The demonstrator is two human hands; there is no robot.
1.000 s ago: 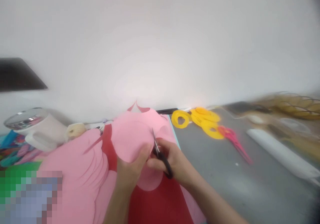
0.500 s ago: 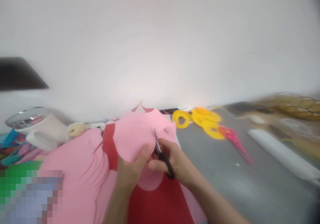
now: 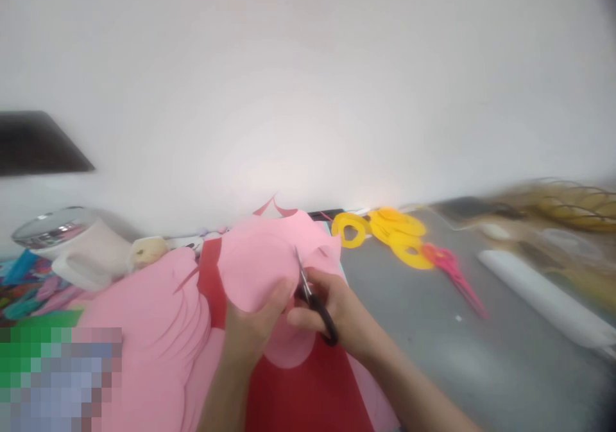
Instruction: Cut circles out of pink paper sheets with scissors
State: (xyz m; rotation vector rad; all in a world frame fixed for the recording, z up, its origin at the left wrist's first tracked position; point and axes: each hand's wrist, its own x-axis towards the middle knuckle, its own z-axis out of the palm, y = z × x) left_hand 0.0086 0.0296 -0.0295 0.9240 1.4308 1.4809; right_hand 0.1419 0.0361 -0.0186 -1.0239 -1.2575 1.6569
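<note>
A pink paper sheet (image 3: 260, 259) with a rounded, partly cut outline is pinched in my left hand (image 3: 257, 326), thumb on top. My right hand (image 3: 339, 316) grips black-handled scissors (image 3: 315, 303), whose blades point up and away at the right edge of the rounded piece. Below both hands lies a red sheet (image 3: 308, 393), with another round pink piece (image 3: 291, 348) on it. My left fingers under the paper are hidden.
Overlapping pink paper pieces (image 3: 144, 329) spread on the left, near a white mug (image 3: 91, 252). Yellow paper rings (image 3: 349, 230) and pink scissors (image 3: 455, 275) lie on the grey table (image 3: 409, 329). A white roll (image 3: 543, 297) lies at the right, and a wall (image 3: 308, 98) rises behind.
The scissor blades have shifted very slightly against the pink sheet. Both hands keep almost the same position and hold.
</note>
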